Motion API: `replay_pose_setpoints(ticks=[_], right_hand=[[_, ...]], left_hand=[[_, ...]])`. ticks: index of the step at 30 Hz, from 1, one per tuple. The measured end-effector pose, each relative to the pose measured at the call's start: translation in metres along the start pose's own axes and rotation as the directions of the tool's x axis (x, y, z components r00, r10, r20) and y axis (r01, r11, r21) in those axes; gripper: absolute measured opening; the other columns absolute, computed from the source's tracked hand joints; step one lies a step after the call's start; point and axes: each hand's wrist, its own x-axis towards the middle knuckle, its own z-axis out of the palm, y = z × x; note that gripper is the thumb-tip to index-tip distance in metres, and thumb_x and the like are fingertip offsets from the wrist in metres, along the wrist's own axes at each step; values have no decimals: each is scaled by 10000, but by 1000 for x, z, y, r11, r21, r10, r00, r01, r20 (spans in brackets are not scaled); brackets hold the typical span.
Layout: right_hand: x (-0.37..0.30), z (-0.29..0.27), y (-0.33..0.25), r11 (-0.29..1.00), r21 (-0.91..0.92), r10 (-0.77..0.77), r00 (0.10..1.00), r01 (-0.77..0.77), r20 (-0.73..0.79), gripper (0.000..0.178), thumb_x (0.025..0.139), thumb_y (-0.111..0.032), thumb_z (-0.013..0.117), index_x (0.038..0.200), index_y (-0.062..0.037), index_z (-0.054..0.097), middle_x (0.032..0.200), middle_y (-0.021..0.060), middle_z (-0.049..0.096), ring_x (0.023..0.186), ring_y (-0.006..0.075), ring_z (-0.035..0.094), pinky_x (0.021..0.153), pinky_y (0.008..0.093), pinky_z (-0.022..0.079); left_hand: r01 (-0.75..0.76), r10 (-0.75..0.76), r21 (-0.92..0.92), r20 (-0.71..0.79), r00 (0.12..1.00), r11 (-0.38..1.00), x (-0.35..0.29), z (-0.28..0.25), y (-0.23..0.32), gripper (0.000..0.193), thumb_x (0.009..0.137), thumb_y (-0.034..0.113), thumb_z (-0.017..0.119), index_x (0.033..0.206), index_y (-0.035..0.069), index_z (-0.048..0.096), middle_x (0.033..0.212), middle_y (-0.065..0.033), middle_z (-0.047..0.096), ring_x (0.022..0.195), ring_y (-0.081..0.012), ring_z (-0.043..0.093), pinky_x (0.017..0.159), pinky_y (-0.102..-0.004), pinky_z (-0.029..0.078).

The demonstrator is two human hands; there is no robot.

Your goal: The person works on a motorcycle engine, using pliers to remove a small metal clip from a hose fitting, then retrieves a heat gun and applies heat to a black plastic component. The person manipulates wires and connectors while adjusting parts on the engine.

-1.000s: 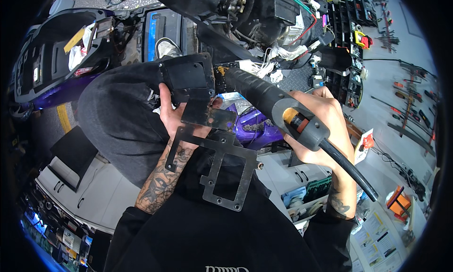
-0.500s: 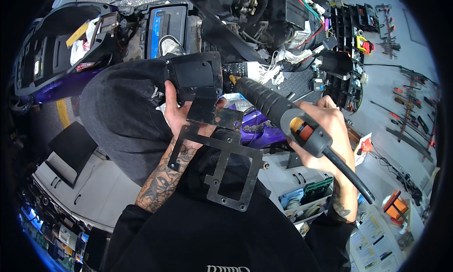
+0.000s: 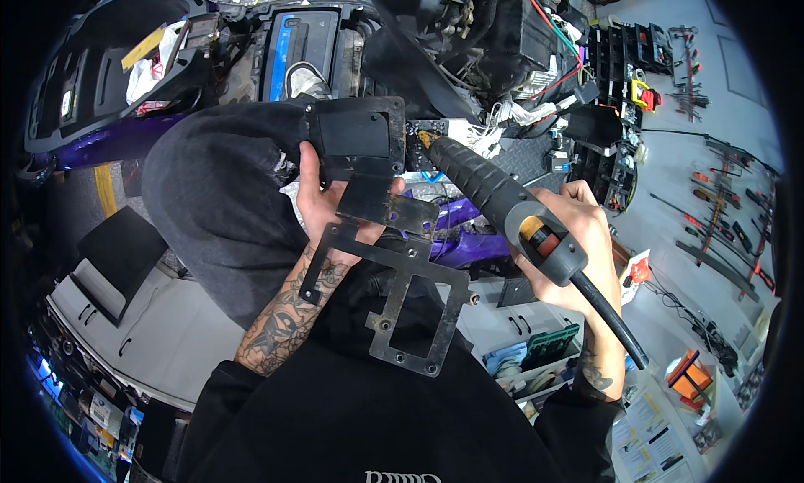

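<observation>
My left hand (image 3: 322, 200) grips a black metal bracket (image 3: 394, 278), a flat frame with a rectangular cut-out and a boxy black plastic part (image 3: 356, 136) at its top. I hold it up in front of me, over my knee. My right hand (image 3: 574, 244) is wrapped around the handle of a black welding torch (image 3: 502, 202) with an orange trigger. The torch's thick hose (image 3: 607, 316) trails down to the right. Its brass-coloured tip (image 3: 425, 139) points at the upper right edge of the boxy part, very close to it.
A purple scooter with its panels off (image 3: 435, 31) lies ahead, wiring and battery exposed. Its open seat tub (image 3: 92, 73) is at upper left. Hand tools (image 3: 712, 207) lie spread on the grey floor to the right. A plastic bin of parts (image 3: 536, 353) sits below my right hand.
I have raised the bracket and drawn it a little closer. The torch has swung so that its tip now sits close to the bracket's upper right edge.
</observation>
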Motion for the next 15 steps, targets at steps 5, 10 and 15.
replay_pose_setpoints(ticks=[5, 10, 15], right_hand=[[-3, -1, 6, 997, -13, -73, 997, 72, -37, 505, 646, -145, 794, 1134, -18, 773, 785, 128, 742, 699, 302, 707, 886, 378, 459], [-1, 3, 9, 997, -7, -74, 995, 74, -63, 486, 637, -148, 814, 1102, -14, 763, 790, 131, 739, 711, 320, 699, 894, 387, 466], [-3, -3, 10, 995, -73, -65, 998, 64, -5, 485, 618, -144, 816, 1081, -16, 751, 778, 126, 729, 682, 338, 654, 882, 396, 453]], left_hand=[[-27, 29, 24, -72, 997, 999, 1, -2, 0, 954, 1027, 850, 439, 1403, 8, 686, 1200, -195, 780, 1058, -394, 768, 929, -503, 650], [-27, 32, 57, -78, 996, 998, 1, 0, -1, 896, 1039, 816, 472, 1396, 24, 693, 1235, -168, 779, 1069, -353, 772, 954, -481, 644], [-61, 61, -13, 13, 998, 998, 3, -4, -1, 826, 1052, 775, 507, 1415, 57, 693, 1309, -134, 768, 1136, -306, 766, 1021, -485, 620]])
